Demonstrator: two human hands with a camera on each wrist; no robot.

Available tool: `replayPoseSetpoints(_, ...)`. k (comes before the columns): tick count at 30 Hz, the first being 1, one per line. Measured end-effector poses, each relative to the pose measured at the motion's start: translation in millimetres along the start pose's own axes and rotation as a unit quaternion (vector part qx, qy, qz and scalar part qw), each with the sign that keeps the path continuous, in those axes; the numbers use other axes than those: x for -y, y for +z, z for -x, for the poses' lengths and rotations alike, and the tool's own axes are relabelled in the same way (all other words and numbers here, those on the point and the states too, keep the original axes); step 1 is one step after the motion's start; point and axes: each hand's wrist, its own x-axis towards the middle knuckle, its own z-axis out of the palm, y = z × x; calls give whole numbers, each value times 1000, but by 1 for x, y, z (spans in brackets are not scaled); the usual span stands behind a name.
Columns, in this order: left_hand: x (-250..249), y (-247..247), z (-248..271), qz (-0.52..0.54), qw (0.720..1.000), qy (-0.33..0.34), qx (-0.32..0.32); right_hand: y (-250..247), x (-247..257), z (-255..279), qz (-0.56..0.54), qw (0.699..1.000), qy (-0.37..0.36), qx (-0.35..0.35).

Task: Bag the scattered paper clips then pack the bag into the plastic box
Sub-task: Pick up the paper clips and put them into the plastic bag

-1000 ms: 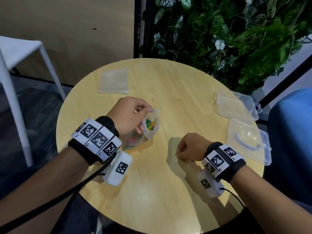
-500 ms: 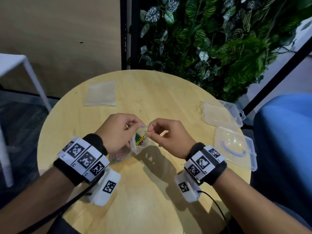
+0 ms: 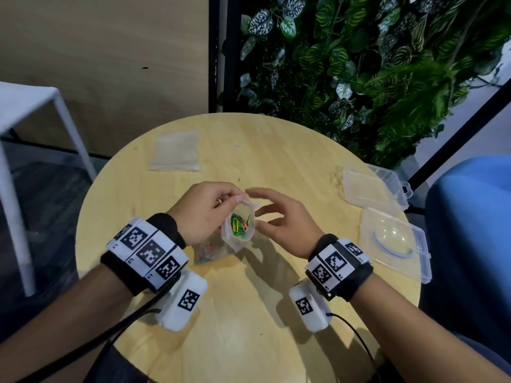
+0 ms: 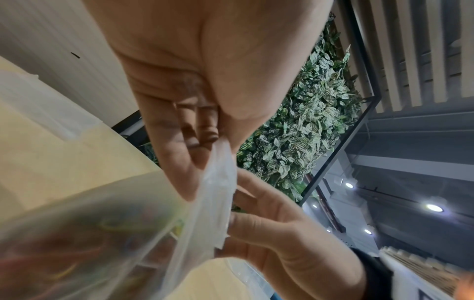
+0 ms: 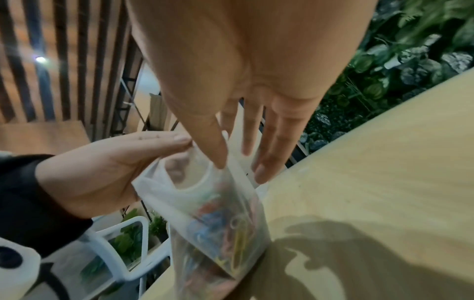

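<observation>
A small clear plastic bag (image 3: 238, 232) is held upright over the middle of the round pale wooden bench (image 3: 249, 313), with its base resting on the wood and its mouth standing open towards the head camera. The far-left edge of that mouth is pinched between the thumb and curled fingers of the left hand (image 3: 206, 211), which sits just left of the bag and touches it along its upper side. Coloured paper clips (image 3: 239, 224), green, yellow, orange and pink, are seen heaped inside the bag, and more are visible blurred through its lower wall in the right wrist view (image 5: 225, 233). The right hand (image 3: 282, 219) is held just to the right of the bag's mouth with its fingers spread and nearly straight, gripping nothing; in the right wrist view its fingertips (image 5: 261, 172) hang at the rim of the bag (image 5: 205, 194), and whether they touch the plastic cannot be told. In the left wrist view the same right hand (image 4: 277, 229) is seen against the bag's edge (image 4: 218, 203).

Further right, near the bench edge, a clear plastic box (image 3: 373, 189) lies open, its hinged lid (image 3: 395, 241) laid flat on the nearer side. At the far left of the bench a flat empty clear bag (image 3: 174, 151) lies well apart from both hands. Beyond the bench a wall of green leaves (image 3: 359, 64) is seen.
</observation>
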Motion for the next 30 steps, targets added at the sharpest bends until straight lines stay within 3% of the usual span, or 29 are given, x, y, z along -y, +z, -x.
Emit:
replayPoseSetpoints(5, 2, -11, 0, -3, 999, 27, 25, 9, -4, -2, -138, 990, 34, -15)
replayPoseSetpoints(10, 10, -23, -1, -98, 995, 0, 18, 14, 8, -1, -220, 972, 78, -38)
replayPoseSetpoints(13, 11, -22, 0, -113, 992, 32, 37, 22, 13, 1, -233, 968, 90, -19)
replayPoseSetpoints(17, 1, -18, 2, -95, 990, 100, 11, 23, 19, 5, -223, 970, 98, 7)
replayPoseSetpoints(23, -2, -20, 4, -58, 993, 103, 10, 25, 20, 5, -206, 973, 109, -1)
replayPoseSetpoints(30, 5, -23, 5, -98, 991, 90, 34, 26, 21, 4, -227, 967, 112, 36)
